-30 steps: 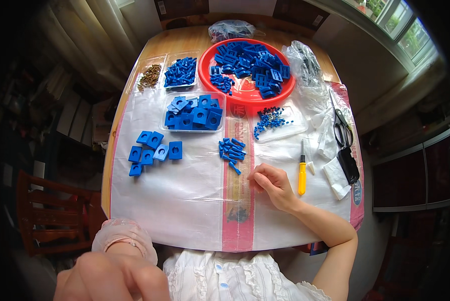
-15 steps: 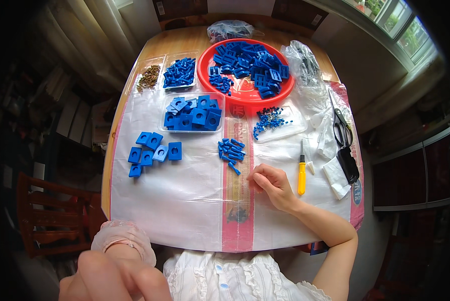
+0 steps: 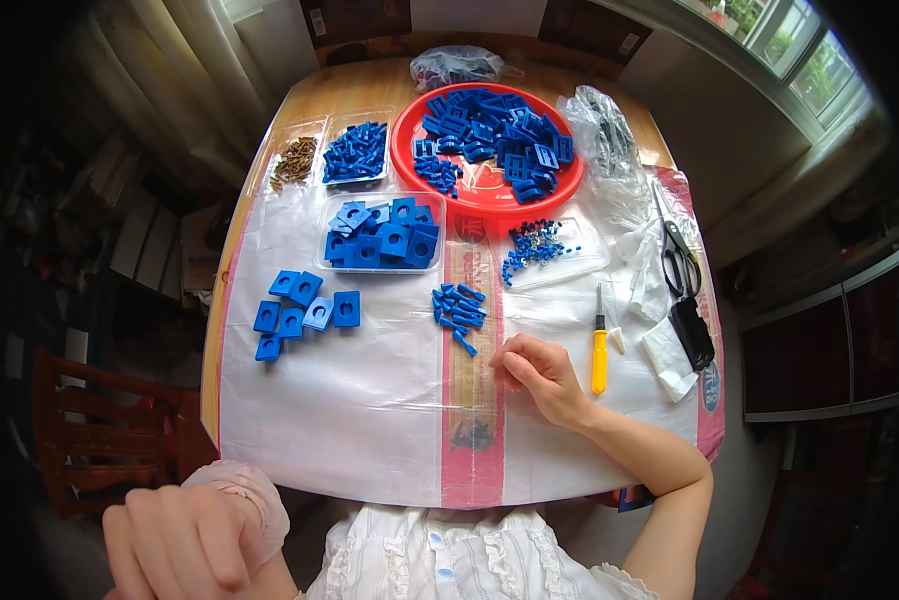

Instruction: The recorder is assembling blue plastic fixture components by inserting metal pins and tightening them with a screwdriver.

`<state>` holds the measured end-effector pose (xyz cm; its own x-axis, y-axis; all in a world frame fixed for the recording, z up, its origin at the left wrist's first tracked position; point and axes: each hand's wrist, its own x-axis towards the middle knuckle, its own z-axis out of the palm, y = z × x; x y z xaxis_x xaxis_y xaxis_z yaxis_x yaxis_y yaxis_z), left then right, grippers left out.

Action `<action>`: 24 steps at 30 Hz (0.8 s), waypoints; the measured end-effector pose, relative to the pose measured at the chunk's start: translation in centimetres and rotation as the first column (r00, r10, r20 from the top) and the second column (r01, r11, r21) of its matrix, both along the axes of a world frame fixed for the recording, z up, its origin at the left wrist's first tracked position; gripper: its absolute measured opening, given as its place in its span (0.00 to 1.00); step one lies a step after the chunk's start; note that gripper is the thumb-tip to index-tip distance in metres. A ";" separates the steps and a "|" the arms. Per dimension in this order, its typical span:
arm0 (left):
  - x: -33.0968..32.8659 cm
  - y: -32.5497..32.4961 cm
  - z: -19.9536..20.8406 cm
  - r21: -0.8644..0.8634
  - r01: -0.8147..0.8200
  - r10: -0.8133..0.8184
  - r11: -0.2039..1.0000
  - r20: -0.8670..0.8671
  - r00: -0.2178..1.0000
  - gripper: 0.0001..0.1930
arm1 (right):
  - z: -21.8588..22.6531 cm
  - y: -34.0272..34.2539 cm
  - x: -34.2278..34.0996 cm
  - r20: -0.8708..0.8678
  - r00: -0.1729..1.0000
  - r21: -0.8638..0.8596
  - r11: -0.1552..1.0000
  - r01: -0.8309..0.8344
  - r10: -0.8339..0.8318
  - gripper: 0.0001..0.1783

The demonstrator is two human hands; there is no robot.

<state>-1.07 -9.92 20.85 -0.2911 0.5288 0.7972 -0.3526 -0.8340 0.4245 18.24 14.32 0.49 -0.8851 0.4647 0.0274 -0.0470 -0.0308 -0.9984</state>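
Observation:
My right hand rests on the covered table with its fingers curled in and nothing visible in them. Closest to it is a small pile of blue tapered plastic pieces, just to its far left, not touching. My left hand is raised off the near left of the table, close to the camera, its fingers bent into a loose fist. No object shows in it; the palm side is hidden. Several blue square plates with round recesses lie loose on the left of the sheet.
A red basin of blue parts stands at the back. Clear trays hold blue square plates, blue pegs, brass-coloured pins and tiny parts. On the right lie a yellow-handled screwdriver, scissors and white tissue.
My left hand has moved a little left and turned so that more of its bent fingers show. The view has shifted slightly; my right hand stays by the pile.

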 end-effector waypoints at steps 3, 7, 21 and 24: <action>1.9 1.4 -0.7 -0.324 -0.208 0.212 0.923 -0.021 0.977 0.23 | -0.1 0.0 -0.1 -0.001 1.000 -0.004 1.000 0.001 -0.001 0.12; 3.9 0.7 0.7 -0.549 -0.286 0.301 0.786 -0.065 0.951 0.12 | -0.1 0.0 -0.3 0.001 1.000 0.007 1.000 -0.022 0.022 0.11; -2.4 0.8 0.0 0.570 0.045 0.258 0.821 -0.440 0.860 0.18 | -0.2 -0.2 -0.5 -0.011 1.000 0.001 1.000 -0.025 0.025 0.11; -1.9 -0.4 -1.5 0.507 -0.223 0.308 0.832 -0.089 0.947 0.20 | -0.2 -0.1 -0.3 -0.008 1.000 -0.005 1.000 -0.011 0.011 0.11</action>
